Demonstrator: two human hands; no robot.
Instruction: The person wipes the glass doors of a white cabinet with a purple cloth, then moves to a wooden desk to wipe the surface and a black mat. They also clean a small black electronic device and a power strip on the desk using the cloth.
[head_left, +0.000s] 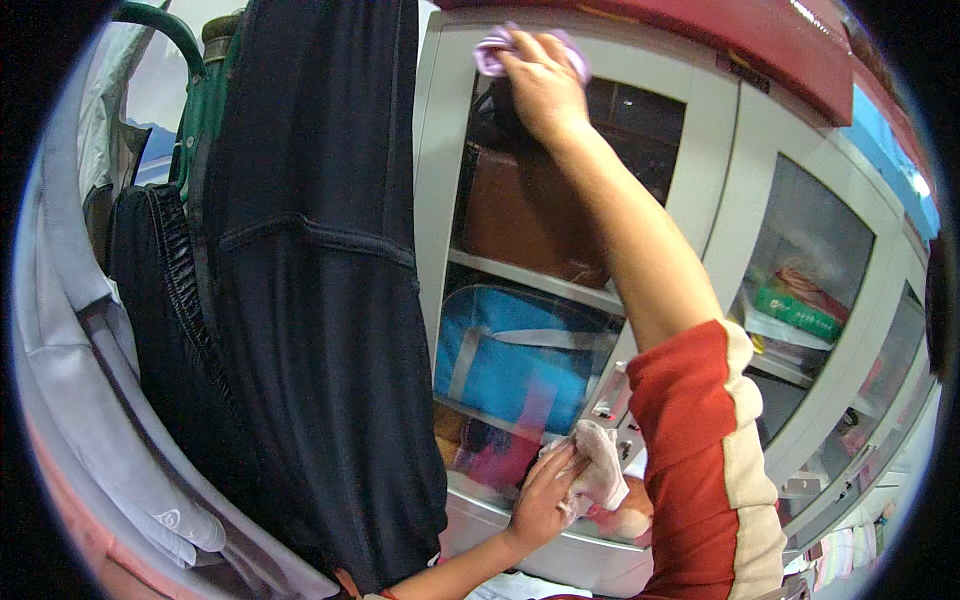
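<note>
My right hand reaches up across the cabinet door and presses a bunched purple cloth near the top of the door frame. Lower down, my left hand holds a crumpled whitish cloth, close to the door handle. The grey-white cabinet has glass panes. Behind the glass before me are a brown box-like thing and a blue bag. My right forearm hides part of the door and its edge.
Dark trousers hang at the left, beside pale grey garments and a green metal frame. A red case lies on top of the cabinet. Another glass door at the right shows a green box. A key sits in the lock.
</note>
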